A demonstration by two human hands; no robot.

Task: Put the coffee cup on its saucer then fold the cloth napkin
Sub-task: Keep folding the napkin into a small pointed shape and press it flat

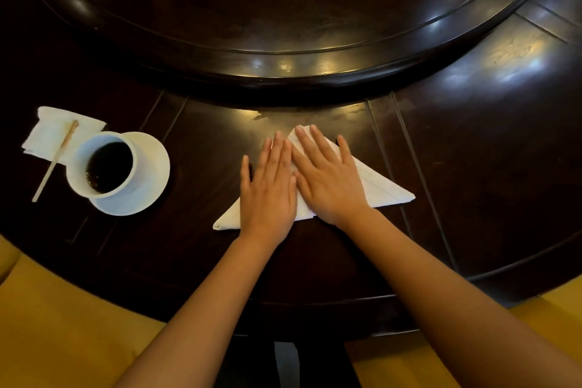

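Observation:
A white cloth napkin (382,187) lies folded into a triangle on the dark table in front of me, its point facing away. My left hand (269,189) and my right hand (327,179) both press flat on it with straight fingers, side by side, hiding its middle. To the left, a white coffee cup (134,156) holding dark coffee stands on its white saucer (154,173).
A paper napkin (52,132) with a wooden stir stick (56,159) lies left of the cup. A large raised dark turntable (283,50) fills the table's centre beyond the napkin. Yellow seat cushions (63,324) lie below the table's edge.

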